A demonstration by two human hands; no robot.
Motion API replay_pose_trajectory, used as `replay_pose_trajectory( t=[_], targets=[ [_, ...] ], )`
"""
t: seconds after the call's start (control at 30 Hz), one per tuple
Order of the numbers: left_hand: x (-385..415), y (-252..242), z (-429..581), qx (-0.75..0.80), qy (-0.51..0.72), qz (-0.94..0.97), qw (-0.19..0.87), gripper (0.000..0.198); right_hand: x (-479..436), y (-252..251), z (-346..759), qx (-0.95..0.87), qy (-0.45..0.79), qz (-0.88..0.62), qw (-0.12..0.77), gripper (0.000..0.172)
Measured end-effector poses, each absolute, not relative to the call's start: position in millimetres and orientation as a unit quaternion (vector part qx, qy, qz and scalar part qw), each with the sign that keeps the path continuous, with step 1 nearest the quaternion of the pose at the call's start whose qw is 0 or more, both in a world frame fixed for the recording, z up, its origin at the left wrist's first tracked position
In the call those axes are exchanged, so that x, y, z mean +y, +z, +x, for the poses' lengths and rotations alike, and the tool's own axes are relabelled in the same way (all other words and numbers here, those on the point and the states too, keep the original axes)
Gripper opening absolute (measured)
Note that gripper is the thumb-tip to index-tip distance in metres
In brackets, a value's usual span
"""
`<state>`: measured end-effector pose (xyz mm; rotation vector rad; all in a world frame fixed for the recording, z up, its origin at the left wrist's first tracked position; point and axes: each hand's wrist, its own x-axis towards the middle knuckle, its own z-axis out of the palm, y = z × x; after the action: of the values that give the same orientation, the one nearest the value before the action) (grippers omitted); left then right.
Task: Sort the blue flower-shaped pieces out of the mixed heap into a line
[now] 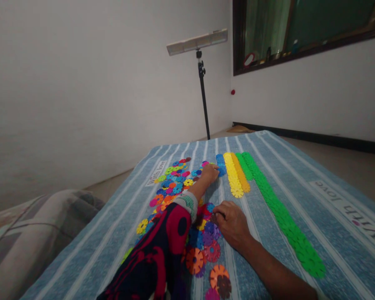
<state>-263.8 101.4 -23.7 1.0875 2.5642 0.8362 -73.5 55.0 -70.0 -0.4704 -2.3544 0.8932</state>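
Note:
My left hand reaches over the striped cloth, its fingers closed at a short row of blue notched building discs. A blue disc shows at its fingertips. Closer to me, my right hand has thumb and fingers pinched at the edge of a mixed pile of discs. Another blue disc is at those fingertips. Right of the blue row lie overlapping rows of yellow discs, orange-yellow discs and green discs. My left sleeve hides part of the pile.
A blue striped cloth covers the table. Loose orange discs lie near the front edge. Grey bedding is at the left. Behind the table stand a lamp on a black pole, white walls and a dark-framed window.

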Motion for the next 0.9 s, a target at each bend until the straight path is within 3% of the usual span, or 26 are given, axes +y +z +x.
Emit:
replay_pose_trajectory(
  t=[0.37, 0.63, 0.9],
  targets=[
    [103.4, -31.3, -257.9, 0.884, 0.186, 0.429, -0.009, 0.040, 54.9, -69.1, -73.7, -0.883, 0.331, -0.177, 0.282, 0.022],
    [100.7, -41.5, -253.7, 0.894, 0.183, 0.409, -0.027, 0.048, 55.1, -68.8, -73.5, -0.883, 0.336, -0.172, 0.280, 0.021],
    [102.3, -45.7, -244.3, 0.899, 0.180, 0.398, -0.025, 0.041, 56.7, -75.0, -72.2, -0.886, 0.335, -0.160, 0.280, 0.022]
  ],
)
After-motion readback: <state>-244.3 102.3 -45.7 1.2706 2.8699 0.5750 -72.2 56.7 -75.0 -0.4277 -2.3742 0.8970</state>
